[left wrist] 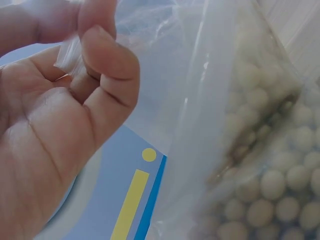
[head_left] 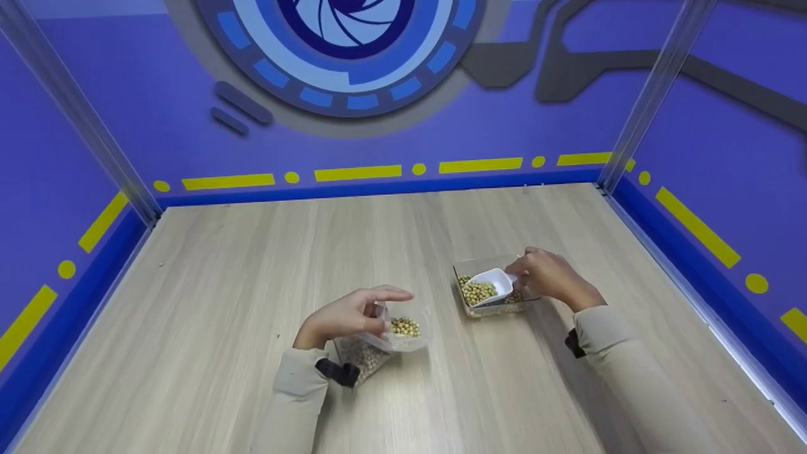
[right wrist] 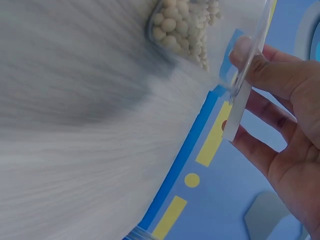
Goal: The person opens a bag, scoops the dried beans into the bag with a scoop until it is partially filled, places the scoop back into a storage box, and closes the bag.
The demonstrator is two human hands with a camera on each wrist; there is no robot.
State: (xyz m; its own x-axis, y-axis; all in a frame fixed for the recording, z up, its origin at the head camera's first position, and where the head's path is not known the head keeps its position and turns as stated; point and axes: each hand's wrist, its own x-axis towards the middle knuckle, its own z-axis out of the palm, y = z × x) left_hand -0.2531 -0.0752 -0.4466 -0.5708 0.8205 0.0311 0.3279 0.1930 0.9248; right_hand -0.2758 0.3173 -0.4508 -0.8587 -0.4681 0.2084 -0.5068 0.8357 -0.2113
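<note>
On the left my left hand (head_left: 343, 315) grips the rim of a clear plastic bag (head_left: 410, 344), holding its mouth spread. Round yellowish beans (head_left: 405, 326) show inside the bag, and the left wrist view shows more beans (left wrist: 272, 185) through its side. My right hand (head_left: 545, 272) pinches the handle of a white scoop (head_left: 502, 282). The scoop is tilted inside a clear rectangular container (head_left: 468, 311) and carries beans (head_left: 478, 293). In the right wrist view the scoop's handle (right wrist: 238, 114) rises past the container's wall, with beans (right wrist: 182, 25) lying at the container's bottom.
Bag and container stand apart on a light wood table (head_left: 252, 265), the container farther back and to the right. Blue printed panels (head_left: 441, 126) enclose the table at the back and both sides, with metal posts (head_left: 649, 101) at the corners.
</note>
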